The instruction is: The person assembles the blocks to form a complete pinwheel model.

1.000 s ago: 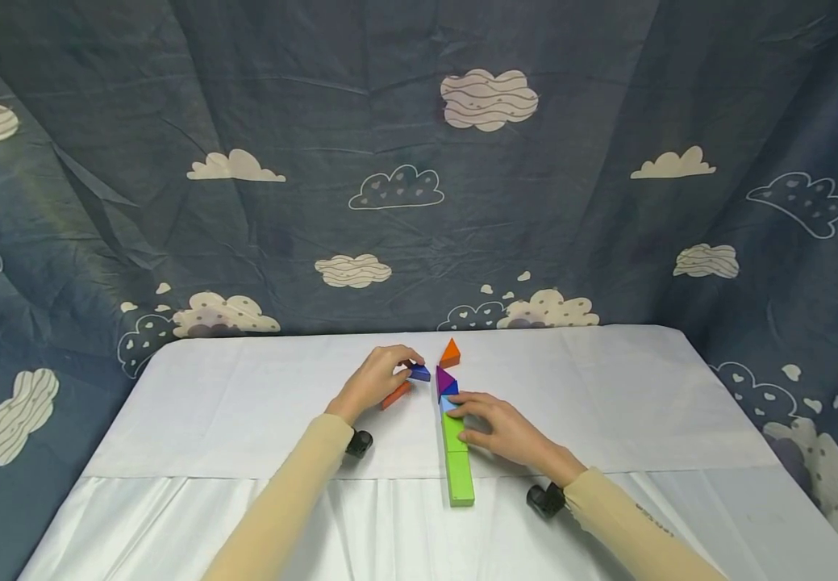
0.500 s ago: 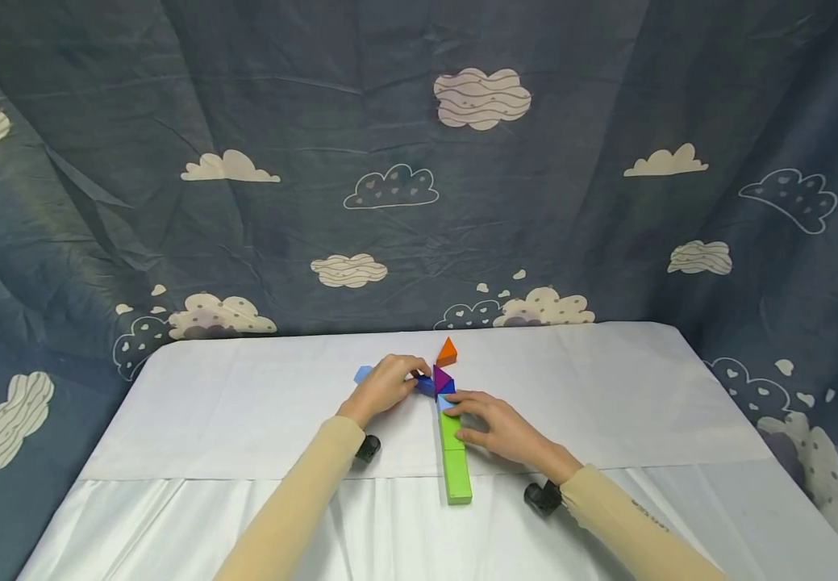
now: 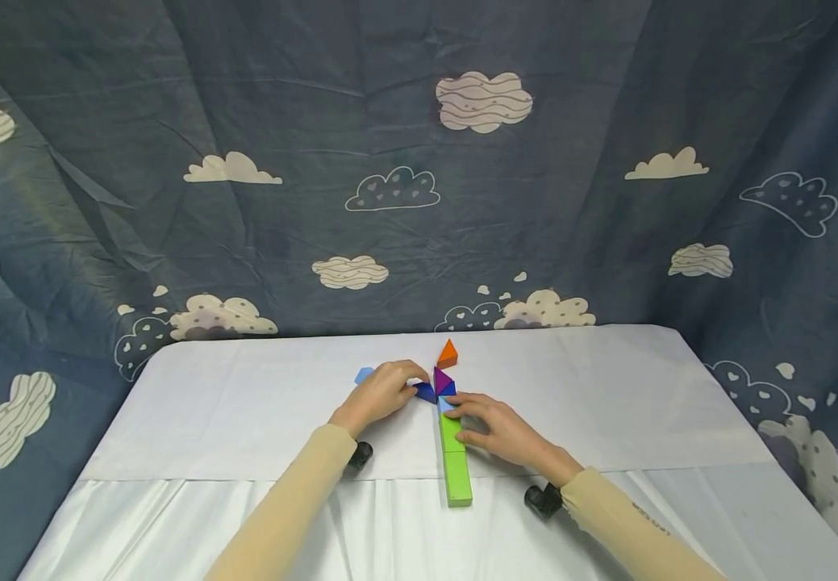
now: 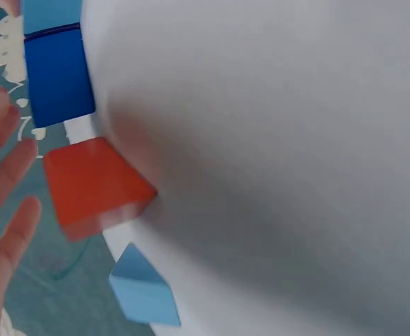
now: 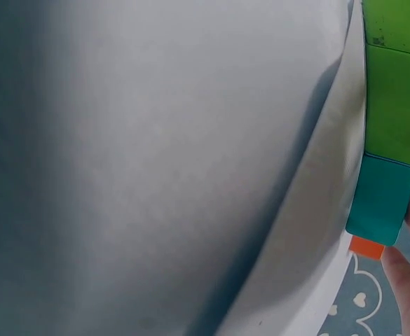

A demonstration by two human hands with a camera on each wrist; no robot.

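Observation:
Over small toy blocks, my left hand [image 3: 381, 391] hovers with spread fingers beside a dark blue block [image 3: 426, 393]. In the left wrist view those fingertips sit just apart from the blue block [image 4: 61, 77] and a red-orange block [image 4: 96, 185]. That red-orange block is hidden under the hand in the head view. My right hand [image 3: 498, 428] rests with extended fingers along a row of blocks: a purple triangle [image 3: 442, 378], a blue piece, a light blue piece [image 3: 444, 405] and two green blocks [image 3: 458, 478]. The dark blue block meets the row's left side.
An orange triangular block [image 3: 448, 353] lies beyond the row's far end. A light blue block [image 3: 364, 375] sits left of my left hand. White cloth covers the table [image 3: 571, 403], and a dark cloud-print curtain [image 3: 389, 234] hangs behind it.
My left hand has brought the dark blue block right and nearer, against the row, and its fingers have then drawn slightly back. The right hand keeps its place.

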